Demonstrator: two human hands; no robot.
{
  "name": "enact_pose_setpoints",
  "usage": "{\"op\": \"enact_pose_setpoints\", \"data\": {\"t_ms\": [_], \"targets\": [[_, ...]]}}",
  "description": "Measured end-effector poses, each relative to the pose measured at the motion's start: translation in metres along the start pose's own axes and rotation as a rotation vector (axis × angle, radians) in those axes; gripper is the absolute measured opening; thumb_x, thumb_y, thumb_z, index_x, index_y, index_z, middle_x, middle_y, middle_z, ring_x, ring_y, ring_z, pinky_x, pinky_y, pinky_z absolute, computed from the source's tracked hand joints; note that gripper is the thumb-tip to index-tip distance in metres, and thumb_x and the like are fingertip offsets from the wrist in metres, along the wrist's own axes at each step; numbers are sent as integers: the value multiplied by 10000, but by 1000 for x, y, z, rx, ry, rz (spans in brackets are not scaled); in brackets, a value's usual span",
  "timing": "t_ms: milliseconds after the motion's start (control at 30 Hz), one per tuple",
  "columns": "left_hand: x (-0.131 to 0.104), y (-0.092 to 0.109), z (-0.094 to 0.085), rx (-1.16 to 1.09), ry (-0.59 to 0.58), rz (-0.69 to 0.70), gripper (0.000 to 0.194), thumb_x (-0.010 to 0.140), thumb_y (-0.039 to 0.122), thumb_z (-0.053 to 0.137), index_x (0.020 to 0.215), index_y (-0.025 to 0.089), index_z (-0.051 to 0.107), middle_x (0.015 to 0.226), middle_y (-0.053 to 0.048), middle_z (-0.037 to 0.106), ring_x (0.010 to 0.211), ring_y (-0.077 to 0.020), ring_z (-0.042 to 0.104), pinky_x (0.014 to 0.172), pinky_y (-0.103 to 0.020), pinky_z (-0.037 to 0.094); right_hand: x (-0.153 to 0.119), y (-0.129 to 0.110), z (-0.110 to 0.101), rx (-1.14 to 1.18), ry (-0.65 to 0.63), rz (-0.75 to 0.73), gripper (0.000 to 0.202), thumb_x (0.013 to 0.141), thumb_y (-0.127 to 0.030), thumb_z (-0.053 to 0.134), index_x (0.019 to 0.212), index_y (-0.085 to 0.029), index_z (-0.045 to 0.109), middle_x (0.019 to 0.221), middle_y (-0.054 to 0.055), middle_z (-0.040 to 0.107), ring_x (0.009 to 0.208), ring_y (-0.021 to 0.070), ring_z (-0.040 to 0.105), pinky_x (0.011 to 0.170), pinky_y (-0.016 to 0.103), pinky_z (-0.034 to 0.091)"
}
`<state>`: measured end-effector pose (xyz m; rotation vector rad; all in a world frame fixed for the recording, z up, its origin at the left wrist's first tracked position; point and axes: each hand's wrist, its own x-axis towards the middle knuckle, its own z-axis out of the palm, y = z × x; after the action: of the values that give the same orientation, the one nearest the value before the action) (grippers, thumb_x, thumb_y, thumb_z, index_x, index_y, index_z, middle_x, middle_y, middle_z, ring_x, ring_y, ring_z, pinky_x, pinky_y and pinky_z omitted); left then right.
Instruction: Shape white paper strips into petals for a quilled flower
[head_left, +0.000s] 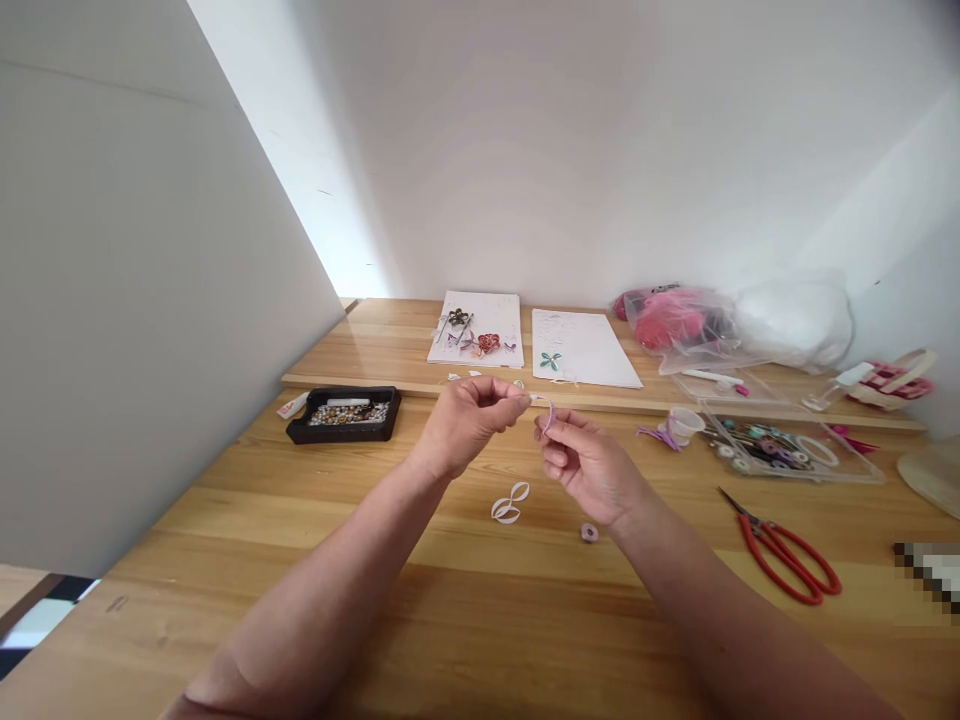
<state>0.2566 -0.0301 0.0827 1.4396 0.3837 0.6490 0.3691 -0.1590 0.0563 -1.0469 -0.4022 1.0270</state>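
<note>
My left hand (pixel 480 420) is closed in a pinch on a small white piece whose tip shows just past the fingertips. From that tip a purple thread (pixel 553 408) curves over to my right hand (pixel 589 455), which pinches it between thumb and fingers. The rest of the white piece is hidden by the left fingers. Below the hands, white leaf-shaped loops (pixel 506 513) lie on the wooden table. A small pale purple spool (pixel 589 533) lies under the right wrist.
Red-handled scissors (pixel 795 560) lie at the right, near a clear box (pixel 847 468) of spools and beads. A black tray (pixel 300 430) of beads stands at the left. Behind are two paper stacks (pixel 592 335) with flower ornaments, plastic bags (pixel 795 310) and a small basket (pixel 892 385).
</note>
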Motion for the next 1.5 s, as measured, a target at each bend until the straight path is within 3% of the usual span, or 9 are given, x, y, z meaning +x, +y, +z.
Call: {"op": "enact_pose_setpoints", "data": {"t_ms": [167, 433, 533, 667, 767, 833, 1033, 1333, 1500], "targets": [[3, -5, -1, 16, 164, 56, 219, 698, 340, 816, 729, 151, 710, 712, -14, 660, 601, -86, 497, 589, -238, 399, -6, 10, 10, -12, 15, -38, 255, 650, -335, 876, 689, -168, 687, 667, -21, 612, 488, 49, 447, 445, 192, 383], [6, -8, -4, 52, 183, 73, 214, 714, 347, 799, 729, 154, 709, 680, -7, 653, 571, -83, 492, 554, -227, 379, -15, 11, 16, -186, 67, -216, 262, 716, -381, 833, 683, -189, 658, 627, -27, 581, 445, 61, 395, 420, 228, 347], [5, -7, -4, 84, 151, 59, 220, 719, 353, 793, 727, 150, 708, 677, -12, 653, 579, -88, 501, 560, -229, 377, -19, 7, 14, -448, 98, -426, 208, 812, -351, 753, 706, -205, 650, 584, -35, 531, 480, 85, 403, 457, 248, 332], [1, -3, -2, 169, 73, 12, 206, 719, 339, 787, 714, 148, 710, 668, -17, 652, 584, -92, 508, 568, -231, 377, -23, -4, 8, -841, 180, -793, 78, 869, -250, 688, 796, -225, 693, 644, -10, 596, 571, 127, 483, 536, 284, 390], [-1, -1, -1, 211, -27, -22, 202, 707, 335, 791, 700, 151, 708, 622, -4, 615, 545, -85, 467, 522, -230, 330, -23, -14, 3, -1009, 211, -1025, 66, 870, -190, 681, 847, -241, 717, 696, 2, 639, 607, 139, 521, 568, 297, 424], [-2, 0, -1, 225, -82, -46, 205, 703, 338, 792, 697, 153, 704, 606, 2, 598, 533, -82, 447, 505, -228, 309, -22, -19, 0, -1048, 221, -1104, 84, 870, -175, 681, 853, -245, 725, 705, 3, 646, 612, 139, 534, 564, 293, 431], [-3, -1, 0, 253, -162, -92, 194, 699, 317, 787, 711, 145, 700, 637, -4, 624, 552, -78, 470, 518, -221, 341, -14, -19, -4, -955, 206, -1027, 53, 867, -192, 698, 848, -230, 729, 780, 10, 698, 657, 136, 601, 595, 280, 472], [-6, 4, 1, 230, -225, -145, 188, 701, 295, 783, 731, 132, 694, 666, 3, 636, 576, -69, 483, 543, -217, 350, -2, -14, -9, -752, 189, -802, 61, 811, -262, 740, 809, -200, 738, 701, -1, 700, 577, 113, 537, 552, 264, 427], [-4, 1, 0, 173, -199, -128, 219, 703, 326, 797, 744, 136, 696, 660, 6, 619, 576, -70, 469, 551, -223, 353, 4, -11, -10, -541, 129, -524, 152, 749, -333, 789, 754, -191, 737, 608, -26, 607, 518, 86, 429, 490, 246, 330]]}}
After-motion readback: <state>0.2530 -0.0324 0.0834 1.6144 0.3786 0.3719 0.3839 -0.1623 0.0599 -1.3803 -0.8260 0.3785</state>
